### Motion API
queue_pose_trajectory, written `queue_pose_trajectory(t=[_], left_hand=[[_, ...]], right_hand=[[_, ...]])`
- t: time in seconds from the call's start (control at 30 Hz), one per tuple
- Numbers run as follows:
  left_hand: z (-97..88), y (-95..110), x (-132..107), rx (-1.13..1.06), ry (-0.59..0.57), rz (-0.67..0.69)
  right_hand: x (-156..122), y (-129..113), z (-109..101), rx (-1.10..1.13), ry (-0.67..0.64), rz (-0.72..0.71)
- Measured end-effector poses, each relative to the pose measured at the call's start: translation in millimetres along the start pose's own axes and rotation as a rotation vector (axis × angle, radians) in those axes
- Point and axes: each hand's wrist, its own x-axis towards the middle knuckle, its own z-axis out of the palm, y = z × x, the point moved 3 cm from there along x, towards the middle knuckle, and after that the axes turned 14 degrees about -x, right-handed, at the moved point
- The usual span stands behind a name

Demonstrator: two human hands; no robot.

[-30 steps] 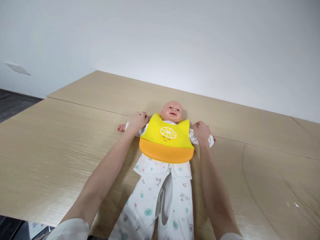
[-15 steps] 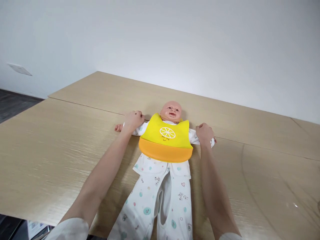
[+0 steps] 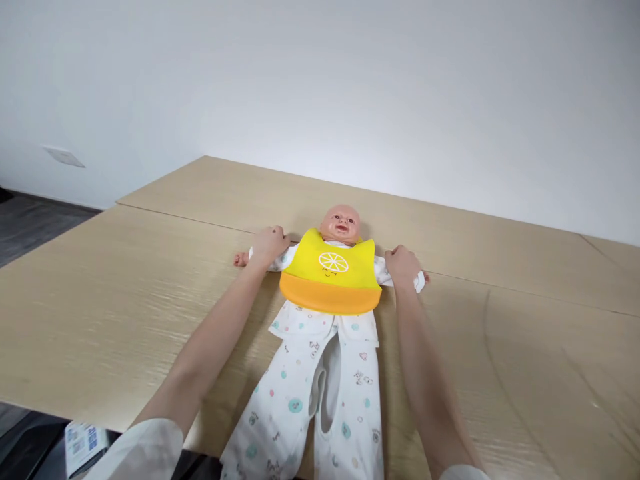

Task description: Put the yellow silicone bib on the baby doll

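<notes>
A baby doll point(image 3: 341, 225), dressed in a white printed romper point(image 3: 300, 393) and a yellow-and-orange bib point(image 3: 330, 273), is laid face up on a wood-grain surface point(image 3: 125, 300). The romper's sleeves point(image 3: 285, 260) are held closed in the left grip point(image 3: 269, 245) and right grip point(image 3: 403, 267). A printed card point(image 3: 83, 445) is seen below the near edge, with a dark floor point(image 3: 35, 230) and white wall point(image 3: 350, 87) beyond.

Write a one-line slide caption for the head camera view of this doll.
Left hand and right hand at the sleeves of a baby doll in a yellow bib on a wooden table.
</notes>
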Motion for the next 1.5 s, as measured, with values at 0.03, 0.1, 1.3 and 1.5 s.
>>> queue_pose_trajectory(t=[0.03, 0.1, 1.3, 1.5], left_hand=[[0.3, 2, -2, 0.017, 0.01, -0.002], [1.1, 6, -6, 0.046, 0.021, -0.002], [30.0, 35, -13, -1.05, -0.131, 0.107], [25.5, 40, -15, -0.995, -0.105, 0.303]], right_hand=[[-1, 0, 0, -0.001, 0.006, -0.006], [-2, -1, 1, -0.007, 0.015, -0.012], [-14, -41, -3, 0.944, -0.27, -0.371], [-14, -46, -1, 0.88, -0.34, -0.413]])
